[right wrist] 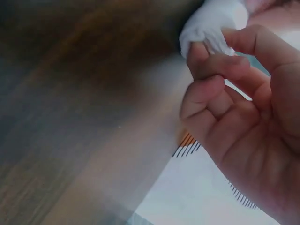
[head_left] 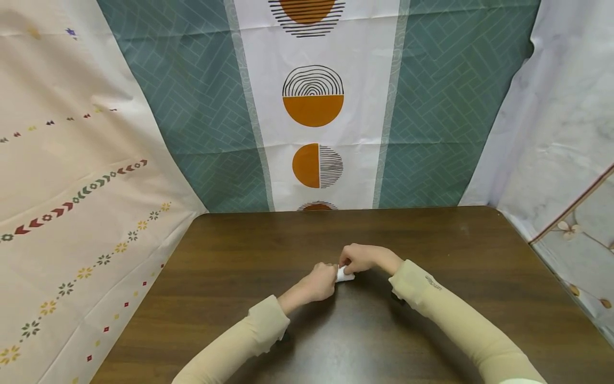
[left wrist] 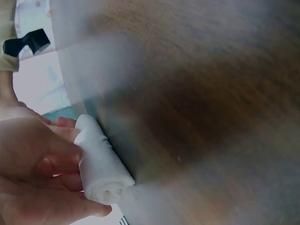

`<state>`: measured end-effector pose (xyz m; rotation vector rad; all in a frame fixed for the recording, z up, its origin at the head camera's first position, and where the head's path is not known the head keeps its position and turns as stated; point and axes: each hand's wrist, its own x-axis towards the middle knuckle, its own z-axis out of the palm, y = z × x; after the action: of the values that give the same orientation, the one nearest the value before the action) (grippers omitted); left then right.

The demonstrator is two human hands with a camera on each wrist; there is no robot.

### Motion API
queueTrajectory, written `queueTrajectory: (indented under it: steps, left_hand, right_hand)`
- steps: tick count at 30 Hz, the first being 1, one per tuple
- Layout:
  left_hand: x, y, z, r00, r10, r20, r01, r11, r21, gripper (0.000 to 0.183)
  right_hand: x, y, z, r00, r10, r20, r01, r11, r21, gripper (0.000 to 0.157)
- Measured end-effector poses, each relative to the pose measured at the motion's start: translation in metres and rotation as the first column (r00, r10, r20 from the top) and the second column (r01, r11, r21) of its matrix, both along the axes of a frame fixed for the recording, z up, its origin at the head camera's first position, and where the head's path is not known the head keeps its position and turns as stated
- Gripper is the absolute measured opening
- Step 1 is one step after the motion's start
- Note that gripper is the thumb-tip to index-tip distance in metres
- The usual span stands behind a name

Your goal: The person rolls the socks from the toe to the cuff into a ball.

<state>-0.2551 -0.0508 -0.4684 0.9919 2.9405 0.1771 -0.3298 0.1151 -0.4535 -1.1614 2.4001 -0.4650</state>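
Note:
A small roll of white cloth [head_left: 345,274] lies on the brown table between both hands. The left hand [head_left: 322,281] holds it from the left; in the left wrist view the fingers and thumb rest around the roll [left wrist: 104,157], whose spiral end shows near the thumb. From the right, the right hand [head_left: 360,257] pinches the other end. In the right wrist view, thumb and index finger grip the creased edge of the cloth [right wrist: 208,23], the index fingertip partly tucked under the fabric, while the other fingers of this hand [right wrist: 243,112] are curled in.
The wood-grain table [head_left: 230,240] spreads around both hands. A patterned curtain [head_left: 312,128] hangs behind its far edge, with a cream flowered cloth [head_left: 72,213] on the left and a marbled sheet [head_left: 571,133] on the right.

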Motion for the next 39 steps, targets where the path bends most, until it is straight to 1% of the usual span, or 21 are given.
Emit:
queueTrajectory:
  steps: [3,4,6,7,8,10,11,12,14,15,17,20,22,24,26,27,30,34,35,37,39]
  left_hand:
    - [0.003,0.003,0.001,0.999,0.017,-0.033,-0.018,0.999,-0.035,0.018]
    - [0.004,0.004,0.001,0.998,0.032,-0.058,-0.035,0.998,-0.049,0.021]
    - [0.007,0.008,-0.001,0.987,0.059,-0.148,-0.075,0.991,-0.107,0.027]
    - [0.008,0.010,-0.002,0.977,0.071,-0.201,-0.100,0.986,-0.137,0.028]
    - [0.009,0.012,-0.003,0.961,0.081,-0.263,-0.129,0.977,-0.170,0.028]
    - [0.011,0.017,-0.006,0.920,0.095,-0.379,-0.189,0.958,-0.217,0.023]
    - [0.012,0.020,-0.008,0.900,0.099,-0.425,-0.217,0.947,-0.238,0.020]
    - [0.012,0.022,-0.008,0.883,0.106,-0.456,-0.242,0.937,-0.250,0.018]
    - [0.010,0.025,-0.009,0.864,0.116,-0.490,-0.273,0.926,-0.261,0.016]
    - [0.009,0.026,-0.009,0.863,0.121,-0.490,-0.276,0.926,-0.258,0.017]
    - [0.007,0.026,-0.008,0.874,0.130,-0.467,-0.271,0.930,-0.248,0.021]
    - [0.005,0.024,-0.007,0.897,0.145,-0.417,-0.230,0.959,-0.163,0.021]
    - [0.005,0.023,-0.006,0.908,0.145,-0.394,-0.206,0.972,-0.117,0.017]
    - [0.004,0.022,-0.006,0.911,0.142,-0.387,-0.188,0.979,-0.084,0.013]
    - [0.005,0.023,-0.005,0.909,0.135,-0.395,-0.182,0.980,-0.085,0.014]
    - [0.004,0.023,-0.005,0.906,0.132,-0.403,-0.180,0.980,-0.084,0.015]
    - [0.004,0.023,-0.004,0.912,0.126,-0.390,-0.175,0.980,-0.093,0.014]
    - [0.004,0.022,-0.004,0.936,0.133,-0.326,-0.173,0.980,-0.096,0.013]
    - [0.004,0.021,-0.004,0.940,0.137,-0.311,-0.173,0.981,-0.089,0.013]
    - [0.004,0.021,-0.004,0.949,0.142,-0.283,-0.170,0.982,-0.078,0.012]
    - [0.003,0.020,-0.004,0.955,0.144,-0.261,-0.167,0.984,-0.066,0.013]
  right_hand:
    - [-0.005,-0.002,0.003,0.998,-0.011,0.067,0.008,0.999,0.039,0.014]
    - [-0.006,-0.003,0.004,0.995,-0.013,0.096,0.008,0.999,0.050,0.016]
    - [-0.010,-0.005,0.006,0.987,-0.024,0.157,0.013,0.997,0.071,0.018]
    - [-0.011,-0.006,0.006,0.982,-0.031,0.185,0.016,0.997,0.081,0.019]
    - [-0.013,-0.006,0.007,0.975,-0.046,0.216,0.026,0.995,0.096,0.021]
    - [-0.015,-0.008,0.007,0.964,-0.066,0.259,0.036,0.992,0.117,0.021]
    - [-0.016,-0.008,0.008,0.958,-0.079,0.277,0.045,0.991,0.128,0.021]
    - [-0.017,-0.008,0.008,0.953,-0.092,0.289,0.054,0.989,0.138,0.021]
    - [-0.018,-0.009,0.009,0.943,-0.115,0.311,0.069,0.986,0.154,0.022]
    - [-0.018,-0.009,0.009,0.939,-0.124,0.320,0.075,0.984,0.160,0.022]
    - [-0.018,-0.009,0.008,0.930,-0.148,0.335,0.097,0.982,0.164,0.022]
    - [-0.015,-0.008,0.005,0.921,-0.165,0.353,0.118,0.982,0.150,0.025]
    - [-0.014,-0.007,0.004,0.923,-0.163,0.350,0.123,0.983,0.134,0.027]
    - [-0.013,-0.006,0.004,0.930,-0.150,0.335,0.115,0.986,0.122,0.027]
    - [-0.012,-0.005,0.005,0.936,-0.151,0.318,0.123,0.987,0.105,0.025]
    - [-0.011,-0.004,0.005,0.943,-0.152,0.296,0.128,0.987,0.098,0.023]
    - [-0.006,-0.002,0.003,0.962,-0.167,0.214,0.155,0.985,0.072,0.018]
    - [0.001,0.000,-0.001,0.979,-0.189,0.078,0.189,0.982,0.001,0.009]
    - [0.003,0.000,-0.003,0.981,-0.187,0.049,0.189,0.982,-0.026,0.009]
    - [0.005,0.003,-0.005,0.985,-0.174,-0.001,0.173,0.981,-0.085,0.015]
    - [0.007,0.005,-0.008,0.989,-0.141,-0.043,0.134,0.983,-0.128,0.020]
